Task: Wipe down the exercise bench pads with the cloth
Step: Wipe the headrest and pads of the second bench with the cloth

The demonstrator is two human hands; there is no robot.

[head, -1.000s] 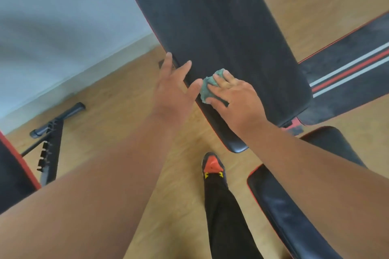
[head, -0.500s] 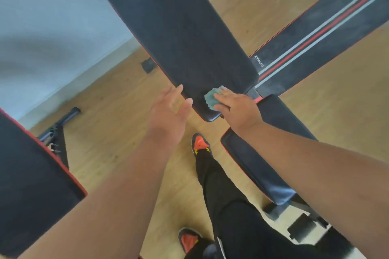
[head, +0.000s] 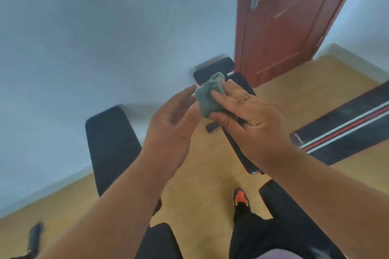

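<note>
Cloth [head: 207,99] bunched, pinched in right hand [head: 250,118] grip; left hand [head: 174,124] spread beside it.

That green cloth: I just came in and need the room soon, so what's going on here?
A person is cleaning exercise benches. Right now the green cloth is bunched in the right hand, lifted off the pads. The open left hand is beside it, touching or nearly touching. Black bench pads stand around on the wooden floor; nothing is being wiped at this moment.
</note>
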